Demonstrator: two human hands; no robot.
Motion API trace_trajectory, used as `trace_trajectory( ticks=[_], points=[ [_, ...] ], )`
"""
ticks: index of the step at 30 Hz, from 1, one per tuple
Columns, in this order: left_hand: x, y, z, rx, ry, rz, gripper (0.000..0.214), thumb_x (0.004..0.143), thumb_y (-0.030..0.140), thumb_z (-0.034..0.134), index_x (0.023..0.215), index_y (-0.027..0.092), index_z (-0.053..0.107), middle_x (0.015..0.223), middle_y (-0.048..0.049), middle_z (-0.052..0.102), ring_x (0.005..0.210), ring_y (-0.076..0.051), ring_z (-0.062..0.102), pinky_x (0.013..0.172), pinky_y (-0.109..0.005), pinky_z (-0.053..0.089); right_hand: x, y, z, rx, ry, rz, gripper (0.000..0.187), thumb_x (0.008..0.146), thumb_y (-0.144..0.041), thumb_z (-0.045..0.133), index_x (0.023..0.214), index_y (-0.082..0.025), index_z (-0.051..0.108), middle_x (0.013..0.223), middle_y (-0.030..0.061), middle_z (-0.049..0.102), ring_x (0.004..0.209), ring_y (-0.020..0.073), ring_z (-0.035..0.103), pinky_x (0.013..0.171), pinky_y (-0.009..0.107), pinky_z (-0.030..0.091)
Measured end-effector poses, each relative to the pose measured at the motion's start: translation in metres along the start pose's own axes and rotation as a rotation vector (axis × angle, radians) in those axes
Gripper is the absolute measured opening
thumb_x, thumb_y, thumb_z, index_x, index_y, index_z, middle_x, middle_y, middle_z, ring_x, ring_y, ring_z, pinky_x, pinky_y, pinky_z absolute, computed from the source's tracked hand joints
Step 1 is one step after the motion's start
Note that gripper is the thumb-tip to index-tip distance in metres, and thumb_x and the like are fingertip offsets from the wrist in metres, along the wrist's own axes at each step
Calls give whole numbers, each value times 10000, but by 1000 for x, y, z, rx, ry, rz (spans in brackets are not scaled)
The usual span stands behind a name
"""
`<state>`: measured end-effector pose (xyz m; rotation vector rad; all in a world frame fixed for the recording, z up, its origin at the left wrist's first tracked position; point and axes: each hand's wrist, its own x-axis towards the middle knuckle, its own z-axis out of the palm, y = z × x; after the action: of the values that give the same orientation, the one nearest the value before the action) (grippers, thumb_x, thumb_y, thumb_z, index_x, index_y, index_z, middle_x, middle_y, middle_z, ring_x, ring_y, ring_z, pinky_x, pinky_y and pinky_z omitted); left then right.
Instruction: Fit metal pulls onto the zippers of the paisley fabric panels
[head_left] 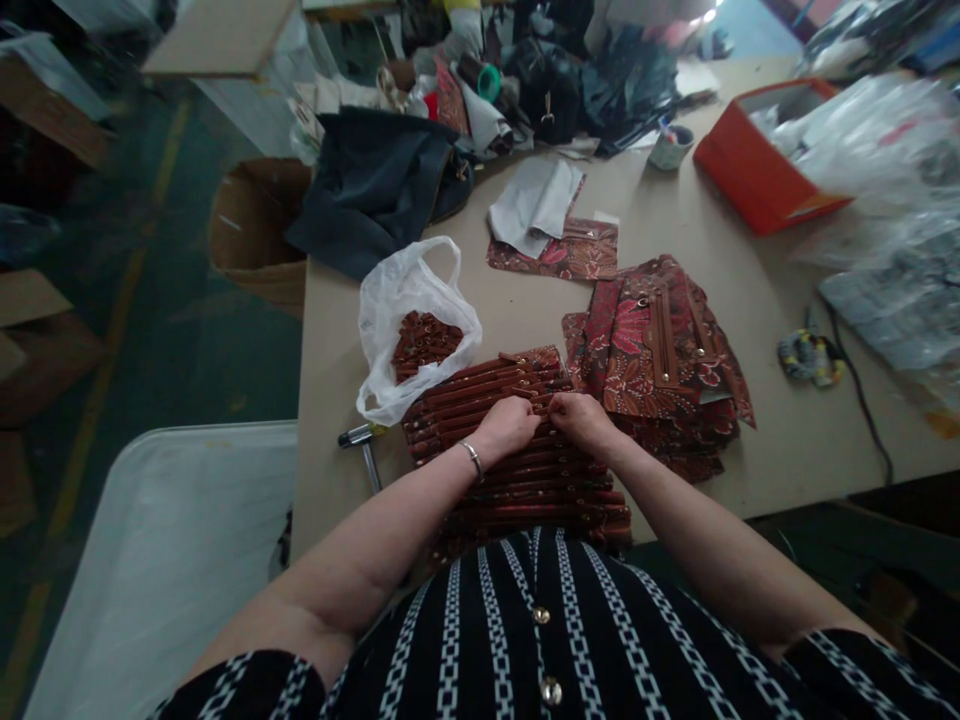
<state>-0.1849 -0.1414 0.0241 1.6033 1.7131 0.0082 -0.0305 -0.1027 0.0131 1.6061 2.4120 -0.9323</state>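
Note:
Rows of long reddish-brown patterned strips (465, 405), with small metal bits along them, lie side by side on the table in front of me. Over the middle of the rows, my left hand (511, 428) is closed with its fingertips pinched together. Close on its right, my right hand (581, 420) pinches in the same way, fingertips almost meeting the left's. Whatever is between the fingers is too small and hidden to make out. A white plastic bag (382, 310) stands open at the far left of the strips, holding many small brown pieces (426, 345).
Patterned fabric panels with zippers (637, 350) are stacked to the right. A hammer (367, 450) lies at the left edge. Farther back are a flat patterned piece (592, 250), dark cloth (375, 190), a cup (670, 147) and a red box (757, 180). A black cable (862, 390) crosses the right side.

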Motion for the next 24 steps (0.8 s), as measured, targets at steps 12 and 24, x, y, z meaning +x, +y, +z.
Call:
trace_trajectory(
  ticks=[12,24],
  points=[
    [-12,-10,-17,-66,31,-30,293,792,343,511,644,135,657,600,-43,605,595,-134,545,626,-240,432,-1,2,-1,61,25,-74,149,771,-206,500,784,-221,648,769,11,661,702,129,560,655,219,375],
    [-41,10,-18,-1140,-19,-79,559,761,668,452,835,128,571,643,5,525,463,-55,401,392,-177,300,-27,-50,16,968,82,-105,266,697,-338,603,901,-176,658,816,18,659,766,157,588,773,277,460]
  ],
)
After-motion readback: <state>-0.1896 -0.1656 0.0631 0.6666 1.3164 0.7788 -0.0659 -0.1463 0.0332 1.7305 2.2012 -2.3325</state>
